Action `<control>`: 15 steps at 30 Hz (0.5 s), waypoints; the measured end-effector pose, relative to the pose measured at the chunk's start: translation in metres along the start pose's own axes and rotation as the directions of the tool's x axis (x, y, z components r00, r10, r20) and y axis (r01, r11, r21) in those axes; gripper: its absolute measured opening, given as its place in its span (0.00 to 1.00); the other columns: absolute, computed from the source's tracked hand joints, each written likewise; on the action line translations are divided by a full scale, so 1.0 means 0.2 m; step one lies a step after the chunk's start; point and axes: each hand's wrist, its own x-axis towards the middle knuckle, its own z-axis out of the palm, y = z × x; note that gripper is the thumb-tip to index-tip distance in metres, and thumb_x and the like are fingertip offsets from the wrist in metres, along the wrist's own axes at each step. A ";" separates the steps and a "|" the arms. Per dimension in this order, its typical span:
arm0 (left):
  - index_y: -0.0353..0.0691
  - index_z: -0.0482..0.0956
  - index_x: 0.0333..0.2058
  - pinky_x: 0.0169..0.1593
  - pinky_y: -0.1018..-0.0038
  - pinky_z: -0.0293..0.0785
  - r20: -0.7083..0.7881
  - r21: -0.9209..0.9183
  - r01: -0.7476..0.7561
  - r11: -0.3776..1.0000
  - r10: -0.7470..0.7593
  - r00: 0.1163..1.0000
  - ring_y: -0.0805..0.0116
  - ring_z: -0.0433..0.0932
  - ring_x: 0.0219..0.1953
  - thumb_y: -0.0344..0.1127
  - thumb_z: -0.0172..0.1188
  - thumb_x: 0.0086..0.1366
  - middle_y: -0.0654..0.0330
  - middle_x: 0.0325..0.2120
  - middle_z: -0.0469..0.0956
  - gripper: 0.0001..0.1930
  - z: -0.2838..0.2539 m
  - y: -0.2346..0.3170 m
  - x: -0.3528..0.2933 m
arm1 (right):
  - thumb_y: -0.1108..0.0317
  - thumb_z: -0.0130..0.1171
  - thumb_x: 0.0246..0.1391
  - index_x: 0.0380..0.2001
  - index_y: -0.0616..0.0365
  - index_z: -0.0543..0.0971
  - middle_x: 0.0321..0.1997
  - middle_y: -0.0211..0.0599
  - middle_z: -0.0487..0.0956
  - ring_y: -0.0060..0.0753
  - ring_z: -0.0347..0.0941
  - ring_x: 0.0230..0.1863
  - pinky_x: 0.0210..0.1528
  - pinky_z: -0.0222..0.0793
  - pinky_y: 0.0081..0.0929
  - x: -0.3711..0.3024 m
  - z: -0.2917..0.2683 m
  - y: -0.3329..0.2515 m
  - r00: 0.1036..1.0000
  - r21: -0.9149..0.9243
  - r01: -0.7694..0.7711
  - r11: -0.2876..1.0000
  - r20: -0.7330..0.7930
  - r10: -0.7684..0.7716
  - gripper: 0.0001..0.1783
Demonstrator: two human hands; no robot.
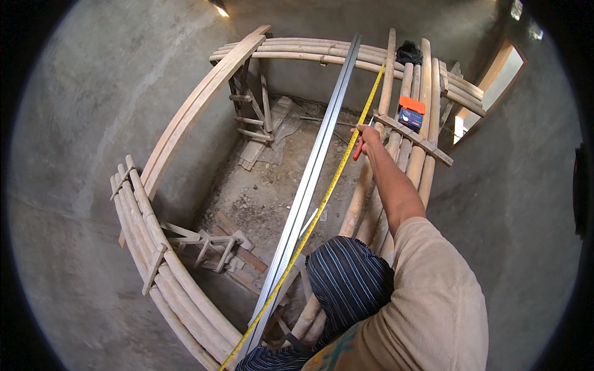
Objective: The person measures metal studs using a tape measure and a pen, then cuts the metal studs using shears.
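My right arm reaches forward, and my right hand [369,137] is closed round a red-handled tool [358,149]. Its working end is mostly hidden by my fingers, so I cannot tell its exact kind. Beside my fingertips runs a yellow tape measure blade [335,180], drawn out from the near edge to the far poles. To the left of the tape, long silvery metal channels [309,170] lie nearly parallel to it across the scaffold. A thin pale strip [309,223] sticks out between channel and tape. My left hand is out of sight.
Round wooden poles [365,207] form the platform under me, tied by a wooden crosspiece [416,140]. An orange and blue box [411,113] and a black bag [408,53] sit there. More poles [185,290] and planks [198,108] surround an opening above a rubble-strewn floor [260,185].
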 end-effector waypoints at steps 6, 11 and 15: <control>0.42 0.72 0.49 0.47 0.64 0.79 0.102 -0.002 -0.091 0.996 0.091 0.991 0.63 0.76 0.42 0.38 0.60 0.62 0.57 0.46 0.73 0.18 0.05 -0.01 -0.01 | 0.65 0.56 0.64 0.45 0.55 0.74 0.37 0.39 0.82 0.26 0.60 0.20 0.23 0.62 0.32 0.04 -0.09 -0.04 1.000 -0.017 0.025 1.000 -0.006 -0.025 0.09; 0.38 0.77 0.43 0.45 0.68 0.77 -0.103 0.046 0.084 0.995 -0.079 0.992 0.67 0.76 0.40 0.40 0.57 0.63 0.60 0.37 0.77 0.14 0.32 0.14 -0.13 | 0.64 0.56 0.64 0.45 0.53 0.75 0.35 0.38 0.83 0.26 0.59 0.18 0.19 0.59 0.31 0.01 -0.08 -0.07 0.999 -0.054 0.044 0.998 0.023 -0.043 0.09; 0.39 0.79 0.45 0.44 0.69 0.76 0.081 0.310 0.055 0.949 -0.085 0.993 0.67 0.75 0.39 0.37 0.57 0.62 0.61 0.38 0.77 0.15 0.05 -0.08 0.14 | 0.65 0.56 0.63 0.46 0.53 0.74 0.35 0.40 0.83 0.23 0.57 0.16 0.17 0.57 0.29 -0.05 0.01 -0.07 0.996 -0.044 0.048 0.998 0.072 -0.045 0.10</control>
